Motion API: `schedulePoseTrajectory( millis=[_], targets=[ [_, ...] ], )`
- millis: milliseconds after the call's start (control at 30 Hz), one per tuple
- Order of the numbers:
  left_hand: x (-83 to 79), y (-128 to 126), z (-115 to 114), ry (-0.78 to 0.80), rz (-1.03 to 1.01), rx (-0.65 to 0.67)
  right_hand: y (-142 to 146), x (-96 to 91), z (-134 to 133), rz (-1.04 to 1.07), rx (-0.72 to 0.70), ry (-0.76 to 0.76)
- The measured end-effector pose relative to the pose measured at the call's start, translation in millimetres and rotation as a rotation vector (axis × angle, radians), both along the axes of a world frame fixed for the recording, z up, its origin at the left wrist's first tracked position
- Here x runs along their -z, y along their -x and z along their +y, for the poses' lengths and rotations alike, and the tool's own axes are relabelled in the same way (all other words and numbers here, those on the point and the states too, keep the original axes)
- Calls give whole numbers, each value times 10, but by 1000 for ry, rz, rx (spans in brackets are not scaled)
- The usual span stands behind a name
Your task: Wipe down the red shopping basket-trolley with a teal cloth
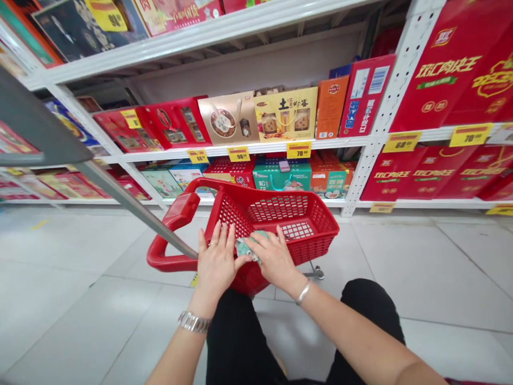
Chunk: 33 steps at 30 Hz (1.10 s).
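Observation:
A red plastic shopping cart (316, 243) with slotted basket walls stands in front of my knees. My left hand (216, 264) lies on the cart's near side by the handle, its fingers stretched out and holding nothing. Close beside it, my right hand (274, 258) presses a crumpled green and white cloth (242, 247) against the near rim of the basket. The cloth is partly hidden under the right fingers. The left thumb reaches to the cloth's lower edge.
A grey metal pole (132, 206) slants down from the upper left to the cart's red handle (160, 262). Behind the cart, white shelves (240, 152) hold several gift boxes and yellow price tags. A caster wheel (318, 272) shows on the pale tiled floor (433, 267).

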<state>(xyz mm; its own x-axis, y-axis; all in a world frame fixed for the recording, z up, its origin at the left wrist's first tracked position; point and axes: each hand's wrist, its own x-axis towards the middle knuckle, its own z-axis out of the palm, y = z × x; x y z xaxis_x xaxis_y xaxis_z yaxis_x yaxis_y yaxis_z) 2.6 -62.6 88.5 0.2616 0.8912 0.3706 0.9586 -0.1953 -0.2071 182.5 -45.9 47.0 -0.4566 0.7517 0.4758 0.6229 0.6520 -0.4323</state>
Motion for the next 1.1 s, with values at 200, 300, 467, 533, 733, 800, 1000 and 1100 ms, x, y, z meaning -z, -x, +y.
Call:
schedulePoseTrajectory(
  millis=[200, 300, 467, 533, 733, 800, 1000, 1100],
  targets=[
    [24, 50, 55, -15, -47, -9, -499, 283, 119, -68, 164, -19],
    [38, 50, 98, -22, -64, -6, -865, 444, 212, -70, 247, -94],
    [55, 69, 179, -33, -76, 1, -1524, 618, 384, -152, 370, -123],
    [50, 85, 212, -30, -69, -4, -1787, 649, 457, -189, 449, -81],
    [0, 162, 316, -15, -46, -35, -1829, 621, 633, -66, 526, -95],
    [-15, 199, 351, -15, -41, -49, -1416, 532, 640, -17, 456, -128],
    [-30, 334, 437, -6, -31, -49, 189, 121, 456, -6, 94, -109],
    [-11, 405, 469, -2, -35, -54, 557, 16, 391, -78, 41, -44]
  ],
)
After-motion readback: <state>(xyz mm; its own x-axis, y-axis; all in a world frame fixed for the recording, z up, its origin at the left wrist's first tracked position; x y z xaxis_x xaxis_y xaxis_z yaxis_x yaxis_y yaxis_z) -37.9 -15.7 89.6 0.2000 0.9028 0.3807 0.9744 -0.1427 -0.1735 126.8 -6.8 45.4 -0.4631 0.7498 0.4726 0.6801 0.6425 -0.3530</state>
